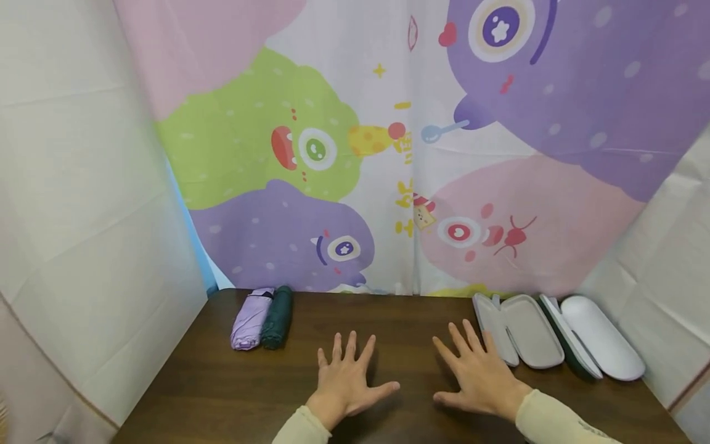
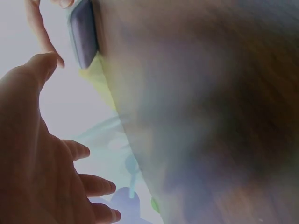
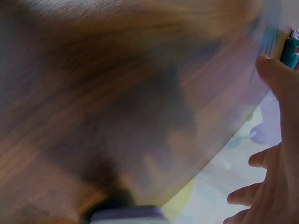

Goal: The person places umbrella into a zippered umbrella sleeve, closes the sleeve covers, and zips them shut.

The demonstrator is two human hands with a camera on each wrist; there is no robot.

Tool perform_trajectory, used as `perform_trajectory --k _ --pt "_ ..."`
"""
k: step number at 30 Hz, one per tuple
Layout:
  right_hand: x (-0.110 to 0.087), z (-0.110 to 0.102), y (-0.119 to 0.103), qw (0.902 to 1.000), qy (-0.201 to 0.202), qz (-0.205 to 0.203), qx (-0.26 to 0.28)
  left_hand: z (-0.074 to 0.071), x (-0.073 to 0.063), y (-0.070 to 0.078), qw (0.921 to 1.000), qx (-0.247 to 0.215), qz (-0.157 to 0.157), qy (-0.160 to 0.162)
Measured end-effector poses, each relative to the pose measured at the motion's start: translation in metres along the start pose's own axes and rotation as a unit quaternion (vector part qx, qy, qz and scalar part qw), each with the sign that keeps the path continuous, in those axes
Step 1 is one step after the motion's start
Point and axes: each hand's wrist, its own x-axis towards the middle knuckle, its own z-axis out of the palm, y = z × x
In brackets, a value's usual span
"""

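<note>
My left hand [image 1: 346, 382] hovers over the brown table with its fingers spread and palm down, holding nothing. To its left and farther back lie a lilac folded umbrella [image 1: 251, 322] and a dark green folded umbrella [image 1: 277, 319], side by side. My right hand [image 1: 481, 377] is spread out too, with nothing in it. Its fingers overlap the left part of an opened grey case [image 1: 534, 333] in the head view. Right beside that case lies another opened case [image 1: 604, 338], dark green outside and white inside. The green umbrella [image 3: 290, 52] shows at the right wrist view's edge.
The dark wooden table [image 1: 222, 394] ends at a hanging curtain [image 1: 388, 259] printed with cartoon monsters. White cloth walls [image 1: 100, 216] stand to the left and right.
</note>
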Motion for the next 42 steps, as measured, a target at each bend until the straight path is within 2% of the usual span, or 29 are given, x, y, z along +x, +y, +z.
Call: perform_trajectory --k 6,14,21,25,31,36,42 --pt "-0.006 -0.005 0.017 0.9997 0.014 0.020 0.004 -0.005 0.002 0.014 0.9996 -0.025 0.011 0.000" --pt "-0.007 -0.014 0.036 0.9972 0.014 0.056 0.048 -0.005 0.009 0.028 0.9979 -0.051 0.027 0.031" --pt "-0.010 -0.024 0.068 0.9825 -0.012 0.127 0.136 0.002 0.010 0.035 0.9973 -0.048 0.027 0.049" --pt "-0.015 -0.024 0.087 0.9796 -0.011 0.149 0.135 0.006 0.010 0.041 0.9962 -0.057 0.038 0.054" --pt "-0.022 -0.020 0.109 0.9823 0.002 0.165 0.089 0.009 0.013 0.050 0.9951 -0.057 0.049 0.064" --pt "-0.026 -0.017 0.121 0.9790 0.011 0.173 0.108 0.010 0.014 0.059 0.9944 -0.043 0.062 0.075" --pt "-0.029 -0.008 0.138 0.9753 0.036 0.159 0.150 0.010 0.014 0.067 0.9939 -0.031 0.076 0.075"
